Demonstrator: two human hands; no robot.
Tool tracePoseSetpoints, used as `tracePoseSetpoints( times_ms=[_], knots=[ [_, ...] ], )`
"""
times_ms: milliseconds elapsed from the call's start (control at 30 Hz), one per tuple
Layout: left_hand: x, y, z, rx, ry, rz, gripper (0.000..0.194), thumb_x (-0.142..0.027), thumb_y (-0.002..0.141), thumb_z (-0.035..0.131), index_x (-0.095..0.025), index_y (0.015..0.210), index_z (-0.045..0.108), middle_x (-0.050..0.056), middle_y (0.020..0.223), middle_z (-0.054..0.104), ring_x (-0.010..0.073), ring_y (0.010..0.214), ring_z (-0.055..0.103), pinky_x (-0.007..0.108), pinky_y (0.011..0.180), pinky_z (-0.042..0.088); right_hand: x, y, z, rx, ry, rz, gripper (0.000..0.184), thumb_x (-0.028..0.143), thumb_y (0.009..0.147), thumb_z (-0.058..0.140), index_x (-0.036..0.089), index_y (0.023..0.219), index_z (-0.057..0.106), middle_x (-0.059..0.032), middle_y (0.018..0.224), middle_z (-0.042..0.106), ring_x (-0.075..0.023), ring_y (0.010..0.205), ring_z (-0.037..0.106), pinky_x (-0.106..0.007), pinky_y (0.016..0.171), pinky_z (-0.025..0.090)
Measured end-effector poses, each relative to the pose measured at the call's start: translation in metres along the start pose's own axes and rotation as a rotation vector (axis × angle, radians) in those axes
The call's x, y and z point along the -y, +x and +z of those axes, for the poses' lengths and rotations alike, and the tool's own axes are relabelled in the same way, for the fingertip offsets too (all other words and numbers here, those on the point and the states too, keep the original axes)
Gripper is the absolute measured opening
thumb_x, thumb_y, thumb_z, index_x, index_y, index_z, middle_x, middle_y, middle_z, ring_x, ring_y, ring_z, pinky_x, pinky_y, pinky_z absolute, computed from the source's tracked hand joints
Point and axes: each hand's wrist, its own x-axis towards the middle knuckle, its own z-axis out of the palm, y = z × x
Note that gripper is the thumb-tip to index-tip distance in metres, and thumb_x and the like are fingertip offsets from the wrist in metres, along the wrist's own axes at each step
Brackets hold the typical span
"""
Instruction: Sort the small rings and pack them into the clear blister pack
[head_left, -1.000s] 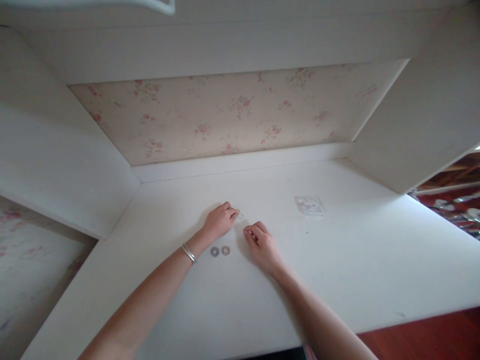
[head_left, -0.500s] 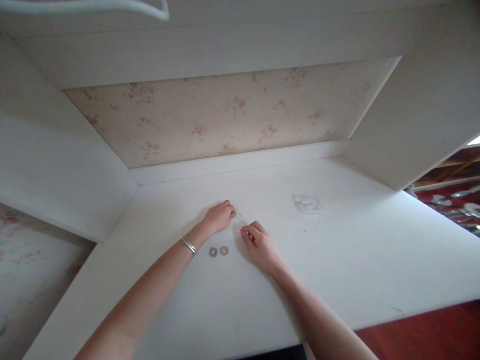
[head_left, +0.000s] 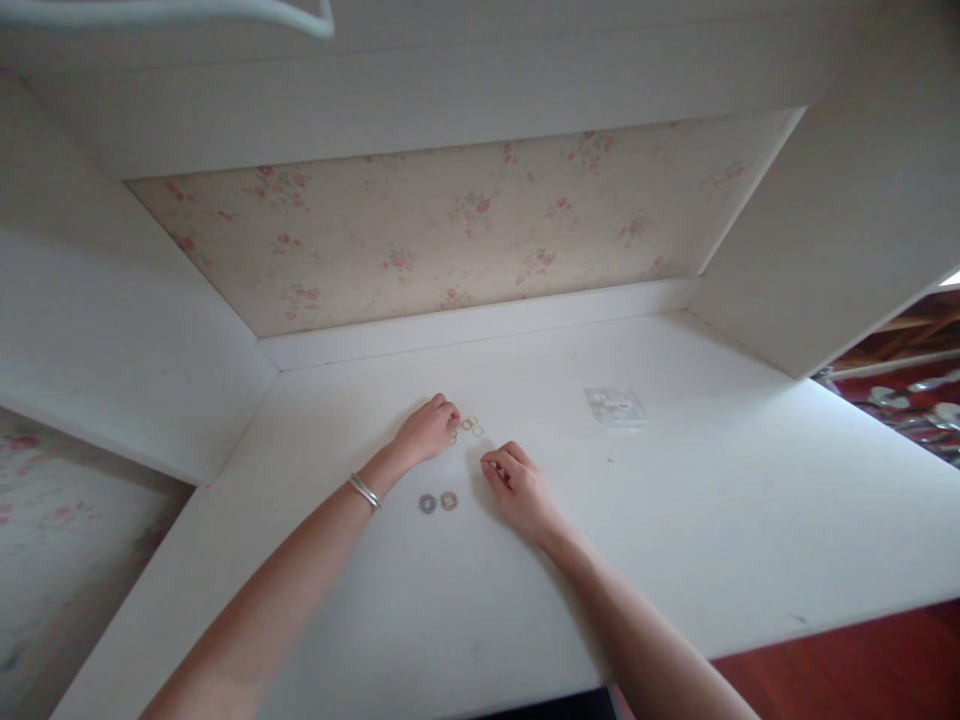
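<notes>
A few thin gold rings lay on the white desk right by the left hand, which was bunched up, couldn't tell if it had one pinched. The right hand was curled nearby, contents hidden. A gray ring and a pinkish ring sat side by side, clear plastic packet farther right.
</notes>
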Motion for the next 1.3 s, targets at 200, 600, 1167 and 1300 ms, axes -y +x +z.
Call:
tracePoseSetpoints(
  times_ms=[200, 600, 1167, 1300],
  knots=[
    [0.001, 0.006, 0.005, -0.038, -0.002, 0.051, 0.022, -0.03, 0.087, 0.047, -0.021, 0.089, 0.067, 0.006, 0.096, 0.059, 0.0173, 0.088, 0.058, 0.028, 0.086, 0.042, -0.002, 0.0, 0.0, 0.013, -0.016, 0.005, 0.023, 0.029, 0.093, 0.039, 0.022, 0.09, 0.062, -0.0034, 0.087, 0.055, -0.0111, 0.068, 0.054, -0.022, 0.062, 0.042],
    [-0.002, 0.013, 0.01, -0.026, -0.009, 0.032, 0.016, -0.031, 0.081, 0.055, -0.022, 0.082, 0.068, 0.005, 0.094, 0.061, 0.0169, 0.083, 0.059, 0.028, 0.085, 0.043, -0.002, 0.0, 0.002, 0.006, -0.014, -0.006, 0.023, 0.028, 0.092, 0.04, 0.021, 0.088, 0.062, -0.0037, 0.086, 0.055, -0.0104, 0.065, 0.053, -0.021, 0.059, 0.041],
    [0.02, 0.035, 0.005, -0.077, 0.099, -0.002, 0.025, -0.029, 0.085, 0.048, -0.019, 0.099, 0.066, 0.007, 0.099, 0.059, 0.0178, 0.09, 0.058, 0.027, 0.085, 0.043, -0.004, 0.0, 0.001, 0.037, -0.042, -0.014, 0.021, 0.026, 0.092, 0.042, 0.021, 0.089, 0.062, -0.0028, 0.087, 0.055, -0.0097, 0.066, 0.052, -0.02, 0.061, 0.04],
    [0.021, 0.049, 0.01, -0.077, 0.129, -0.002, 0.025, -0.028, 0.086, 0.046, -0.019, 0.098, 0.066, 0.007, 0.101, 0.059, 0.0184, 0.095, 0.056, 0.029, 0.089, 0.041, -0.004, 0.0, 0.001, 0.045, -0.04, 0.003, 0.022, 0.026, 0.092, 0.041, 0.021, 0.089, 0.063, -0.0029, 0.086, 0.055, -0.0091, 0.065, 0.052, -0.02, 0.06, 0.039]
  ],
)
